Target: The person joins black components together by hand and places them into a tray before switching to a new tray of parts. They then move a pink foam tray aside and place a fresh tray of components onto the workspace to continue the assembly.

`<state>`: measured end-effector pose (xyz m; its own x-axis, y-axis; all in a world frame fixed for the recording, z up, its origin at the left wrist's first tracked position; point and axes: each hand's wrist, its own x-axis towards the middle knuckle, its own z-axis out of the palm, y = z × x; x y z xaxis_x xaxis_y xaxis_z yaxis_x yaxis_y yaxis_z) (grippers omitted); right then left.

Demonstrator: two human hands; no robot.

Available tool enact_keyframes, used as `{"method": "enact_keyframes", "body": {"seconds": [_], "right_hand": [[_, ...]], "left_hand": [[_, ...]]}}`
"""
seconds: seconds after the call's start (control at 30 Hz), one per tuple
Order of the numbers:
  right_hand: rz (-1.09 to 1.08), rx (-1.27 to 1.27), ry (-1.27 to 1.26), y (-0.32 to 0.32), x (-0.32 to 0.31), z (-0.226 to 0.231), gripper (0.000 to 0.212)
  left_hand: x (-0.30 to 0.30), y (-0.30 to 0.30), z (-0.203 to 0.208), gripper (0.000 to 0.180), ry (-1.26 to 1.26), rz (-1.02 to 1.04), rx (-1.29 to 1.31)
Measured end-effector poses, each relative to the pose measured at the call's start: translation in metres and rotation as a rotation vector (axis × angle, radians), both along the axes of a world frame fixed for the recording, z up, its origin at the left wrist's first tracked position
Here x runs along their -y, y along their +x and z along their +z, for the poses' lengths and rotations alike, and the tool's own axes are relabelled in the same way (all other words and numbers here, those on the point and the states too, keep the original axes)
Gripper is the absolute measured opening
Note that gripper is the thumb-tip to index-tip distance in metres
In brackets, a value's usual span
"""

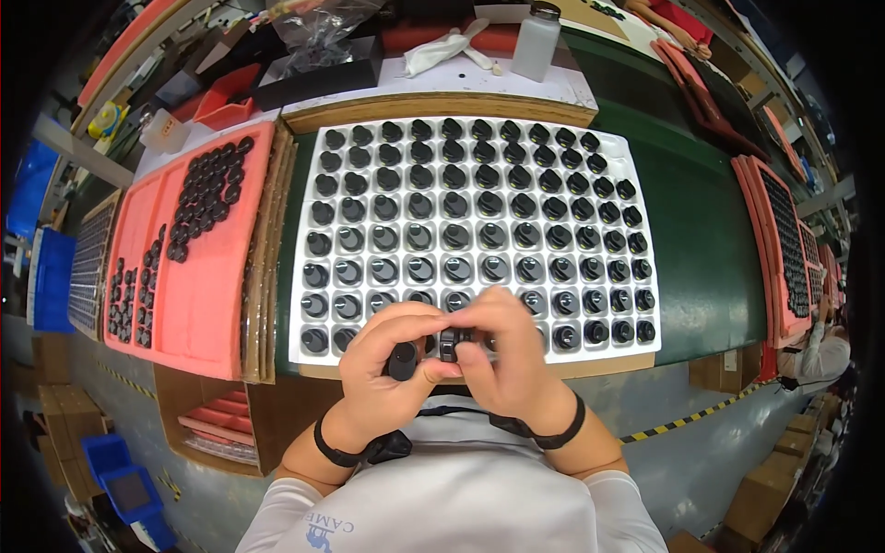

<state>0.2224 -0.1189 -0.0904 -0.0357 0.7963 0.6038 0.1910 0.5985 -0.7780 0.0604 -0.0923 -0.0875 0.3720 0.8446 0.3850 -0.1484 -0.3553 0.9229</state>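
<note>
Both hands met over the near edge of a white tray (619,164) of black parts: the left hand (383,346), fingers curled, held a black cylinder (402,361) and, with the right hand (507,355), pinched a small black piece (452,347), its underside and outline largely covered by fingers and thumbs. Several near-row parts were lost behind the knuckles, contents uncertain. To the left, a pink tray (198,313) carried small dark pieces, too fine to tell apart; at upper right, another person's arm (678,32) was cut off by the fisheye rim.
</note>
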Motion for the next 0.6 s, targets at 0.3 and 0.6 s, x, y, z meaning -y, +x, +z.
{"method": "enact_keyframes", "body": {"seconds": [0.3,0.6], "right_hand": [[0.006,-0.159,-0.07,-0.001,0.004,-0.001,0.016],[0.06,-0.289,-0.14,-0.007,0.009,-0.001,0.015]], "left_hand": [[-0.003,-0.002,-0.004,0.036,-0.039,-0.064,0.035],[-0.001,-0.004,-0.003,0.037,-0.017,-0.062,0.047]]}}
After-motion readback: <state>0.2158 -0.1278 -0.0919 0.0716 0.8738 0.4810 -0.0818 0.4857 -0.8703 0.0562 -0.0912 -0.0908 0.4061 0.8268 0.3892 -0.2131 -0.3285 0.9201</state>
